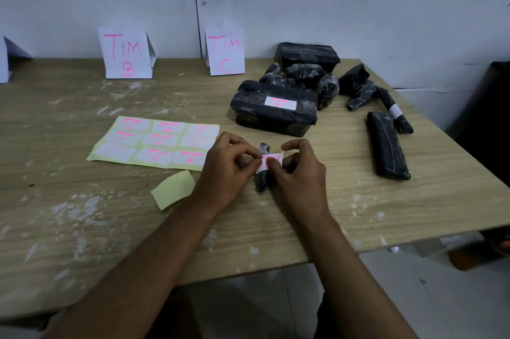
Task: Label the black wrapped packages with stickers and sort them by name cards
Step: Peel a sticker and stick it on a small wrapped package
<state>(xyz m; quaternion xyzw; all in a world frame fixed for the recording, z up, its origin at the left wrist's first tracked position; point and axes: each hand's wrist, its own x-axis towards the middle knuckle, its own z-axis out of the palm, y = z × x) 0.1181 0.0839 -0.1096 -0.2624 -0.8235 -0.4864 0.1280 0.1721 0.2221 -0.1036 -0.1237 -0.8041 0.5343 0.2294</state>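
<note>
Wrapping a pink-lettered sticker (271, 159) round a small black package (262, 170) at the near middle of the table (82, 228) is the step in hand, the sticker's ends being pinched by the left hand (227, 170) and right hand (299, 173), close together; pressing flat and sorting by card are judged next.

Two bare forearms, no sleeves, left hand (226, 170) and right hand (298, 173) without rings or watch
</note>
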